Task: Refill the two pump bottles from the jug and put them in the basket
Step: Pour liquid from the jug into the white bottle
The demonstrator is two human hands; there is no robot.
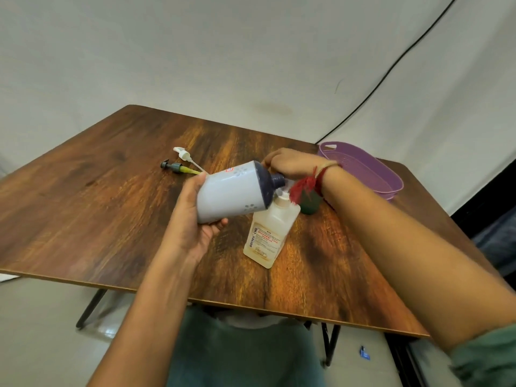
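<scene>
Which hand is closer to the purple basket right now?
Right. The right hand is at the spout of the jug, nearer the purple basket; the left hand grips the jug's base, farther off.

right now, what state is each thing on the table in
jug: tilted, spout over the clear bottle, left hand grips its base
right hand: at the jug's neck, grip hidden
clear bottle: standing, pump off
green bottle: mostly hidden, cannot tell
white pump: off, lying on the table
dark pump: off, lying beside it
basket: no bottle in it
</scene>
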